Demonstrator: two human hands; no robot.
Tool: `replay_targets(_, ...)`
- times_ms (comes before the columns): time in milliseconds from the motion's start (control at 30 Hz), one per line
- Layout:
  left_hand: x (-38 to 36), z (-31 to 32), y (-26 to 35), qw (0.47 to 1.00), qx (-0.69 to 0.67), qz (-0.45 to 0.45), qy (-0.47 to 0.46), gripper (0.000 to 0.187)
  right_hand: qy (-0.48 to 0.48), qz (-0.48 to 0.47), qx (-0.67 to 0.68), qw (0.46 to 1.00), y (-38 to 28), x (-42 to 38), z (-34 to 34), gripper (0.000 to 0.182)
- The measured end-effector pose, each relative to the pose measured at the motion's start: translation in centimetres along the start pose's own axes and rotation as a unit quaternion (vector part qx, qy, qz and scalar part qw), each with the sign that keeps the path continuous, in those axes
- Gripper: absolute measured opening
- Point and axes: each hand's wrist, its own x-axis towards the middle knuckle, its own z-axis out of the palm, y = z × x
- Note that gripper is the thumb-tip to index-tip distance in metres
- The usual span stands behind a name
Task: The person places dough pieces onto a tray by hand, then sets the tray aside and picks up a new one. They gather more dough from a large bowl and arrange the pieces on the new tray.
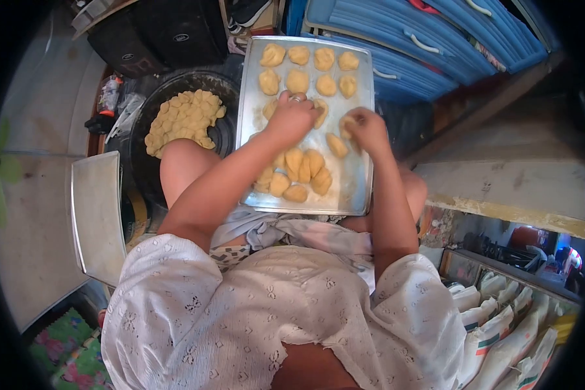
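Note:
A metal baking tray [252,84] rests across my lap with pieces of yellow dough on it. At its far end, dough balls [298,81] sit in rows. My left hand [294,119] is over the middle of the tray, its fingers curled against a dough piece [320,112]. Near the tray's right edge, my right hand [368,131] has its fingers closed on another dough piece [346,126], slightly blurred. Just below that lies a loose oblong dough piece [336,145]. A cluster of dough pieces [295,164] lies at the near end, partly behind my left forearm.
A round black basin [226,133] with many dough pieces stands on the floor at the left. Another metal tray [97,214] leans nearby. Blue drawers [383,39] are at the far right, black speakers [182,39] at the far left. White packages [500,331] fill the lower right.

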Motion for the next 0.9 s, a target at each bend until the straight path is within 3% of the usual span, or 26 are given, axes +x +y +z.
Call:
replay_targets(33, 0.2, 0.6, 0.2, 1.0, 0.019, 0.007, -0.012, 0.022, 0.131, -0.046, -0.036, 0.99, 0.0, 0.3, 0.4, 0.025)
replay_targets(200, 1.1, 2.0, 1.7, 0.999, 0.036, -0.009, 0.005, 0.015, 0.194, -0.11, -0.047, 0.974, 0.8, 1.5, 2.1, 0.023)
replay_targets(300, 1.5, 2.3, 2.1, 0.998, 0.056, -0.019, -0.004, 0.013, 0.135, -0.146, -0.164, 0.966, 0.6, 1.7, 2.8, 0.019)
replay_targets(433, 0.6, 1.4, 2.9, 0.998, 0.028, -0.057, -0.008, 0.015, 0.105, -0.17, -0.196, 0.96, 0.7, 1.6, 2.6, 0.02)
replay_targets(567, -0.1, 0.9, 2.5, 0.998, 0.045, -0.039, -0.035, 0.022, 0.091, -0.197, -0.202, 0.955, 1.1, 1.1, 2.6, 0.022)
replay_targets(667, -0.7, -1.4, 3.0, 0.995, 0.009, -0.078, -0.061, 0.03, 0.111, -0.207, -0.189, 0.954, -1.2, -0.9, 2.0, 0.023)
replay_targets(733, -2.2, -2.5, 2.3, 0.985, 0.002, -0.169, 0.02, 0.036, 0.13, -0.203, -0.177, 0.954, -2.2, -1.7, 1.9, 0.024)
replay_targets(800, -3.3, -3.0, 1.2, 0.978, 0.042, -0.202, -0.002, 0.033, 0.011, -0.142, -0.062, 0.988, -2.3, -3.0, 2.7, 0.024)
replay_targets(867, -3.7, -3.7, -0.2, 0.968, 0.032, -0.247, -0.039, 0.029, -0.015, -0.138, -0.119, 0.983, -1.8, -3.9, 4.2, 0.026)
replay_targets(900, -3.9, -3.0, -1.4, 0.965, -0.055, -0.254, -0.031, 0.023, -0.019, -0.151, -0.144, 0.978, -1.7, -4.3, 4.5, 0.026)
